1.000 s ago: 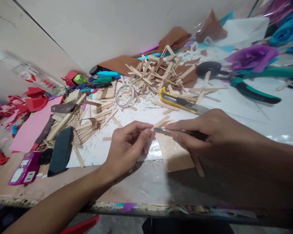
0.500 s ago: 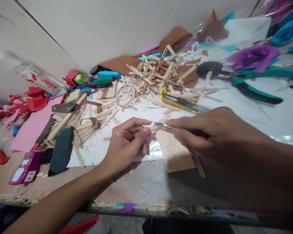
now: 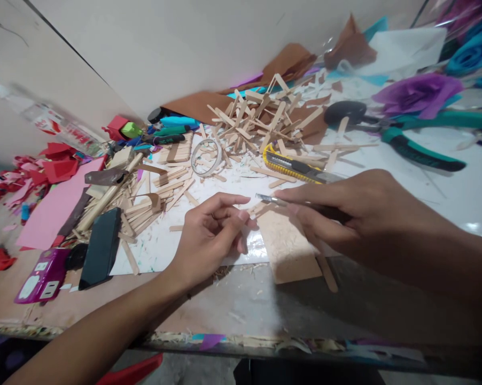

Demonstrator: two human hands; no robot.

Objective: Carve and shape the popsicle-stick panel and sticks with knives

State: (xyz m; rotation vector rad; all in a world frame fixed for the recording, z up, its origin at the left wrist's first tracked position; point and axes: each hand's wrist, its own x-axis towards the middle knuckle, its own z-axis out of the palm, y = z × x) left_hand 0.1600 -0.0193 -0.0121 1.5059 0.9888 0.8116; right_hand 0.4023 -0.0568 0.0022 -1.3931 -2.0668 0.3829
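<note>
My right hand [image 3: 337, 206] grips a small craft knife [image 3: 267, 198] with a silver tip, pointing left toward my other hand. My left hand [image 3: 217, 230] is curled, its thumb against the bent fingers and its index finger stretched toward the knife tip. A pale sliver of wood [image 3: 258, 208] shows by those fingertips; whether they hold it cannot be made out. Below the knife lies a flat wooden board [image 3: 291, 259] with shavings on it. One craft stick [image 3: 327, 272] sticks out beside the board, under my right hand.
Behind the hands are a heap of craft sticks [image 3: 261, 120], a tape roll [image 3: 206, 158] and a yellow utility knife [image 3: 291, 164]. Green-handled pliers [image 3: 421, 149] lie right. On the left are a phone [image 3: 100, 248], a purple socket block [image 3: 44, 275] and a plastic bottle [image 3: 52, 123].
My right hand has lifted slightly, and the knife tip has shifted a little up and to the right. My left hand has barely moved.
</note>
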